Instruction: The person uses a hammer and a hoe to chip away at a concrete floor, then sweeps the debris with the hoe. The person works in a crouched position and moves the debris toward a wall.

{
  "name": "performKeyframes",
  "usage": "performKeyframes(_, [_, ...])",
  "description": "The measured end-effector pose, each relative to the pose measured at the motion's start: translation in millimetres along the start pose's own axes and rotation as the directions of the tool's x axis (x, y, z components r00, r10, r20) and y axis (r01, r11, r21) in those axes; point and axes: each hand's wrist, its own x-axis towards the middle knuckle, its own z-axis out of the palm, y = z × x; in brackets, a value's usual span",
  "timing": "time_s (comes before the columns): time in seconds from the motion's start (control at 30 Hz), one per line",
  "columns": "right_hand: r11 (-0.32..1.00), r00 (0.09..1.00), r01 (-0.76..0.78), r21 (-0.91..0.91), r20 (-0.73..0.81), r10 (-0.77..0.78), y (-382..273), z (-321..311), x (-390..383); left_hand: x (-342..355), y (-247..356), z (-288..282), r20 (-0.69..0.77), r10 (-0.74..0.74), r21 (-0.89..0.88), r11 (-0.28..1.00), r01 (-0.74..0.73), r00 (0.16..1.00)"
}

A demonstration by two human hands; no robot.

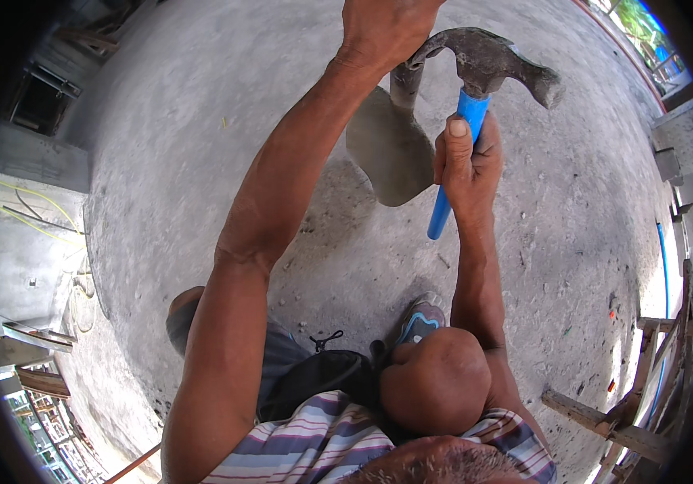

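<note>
The person's right hand [471,165] is closed firmly around a blue-handled claw hammer [475,103] with a worn, dark steel head, thumb laid along the grip. The hammer is up in front of the knees, over the rough grey concrete floor [560,242], claw side toward a grey metal shovel blade [395,153] with a round socket [405,85]. From here I can't tell whether the claw touches that socket, since one overlaps the other.

The left hand [389,31] is cut off at the top, its fingers out of sight; how far it is closed, and whether it grips the shovel, I can't say. Whether the blade rests on the concrete is unclear too.

The left arm partly hides one leg; a grey shoe with blue trim [425,319] shows beyond the bare right knee [437,381]. Over left, a dark rectangular opening [39,98] is too dim to see into.
</note>
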Motion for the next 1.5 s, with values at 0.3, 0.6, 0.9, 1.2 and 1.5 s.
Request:
performKeyframes(0.3, [0.997, 0.999, -0.043, -0.066, -0.026, 0.041, 4, 2, 3, 7, -5, 6, -0.001, -0.026, 0.031, 0.999, 0.026, 1.0])
performKeyframes(0.6, [0.961, 1.0, -0.006, -0.275, -0.01, 0.004, -13, 10, -1, 7, -11, 0, -0.05, -0.005, -0.079, 0.997, 0.001, 0.999])
performKeyframes(0.9, [0.957, 0.992, -0.106, -0.269, 0.036, 0.12, -22, 10, 0, 7, -7, -8, -0.08, 0.001, -0.001, 1.0, -0.002, 0.997])
performKeyframes(1.2, [0.93, 0.981, -0.163, -0.33, 0.041, 0.187, -35, 1, 3, 6, -10, -11, -0.051, -0.053, -0.016, 0.999, 0.052, 0.997])
performKeyframes(1.5, [0.999, 0.998, -0.011, 0.046, -0.057, 0.014, -8, 8, 3, 11, -20, -16, 0.032, -0.039, -0.073, 0.997, 0.041, 0.999])
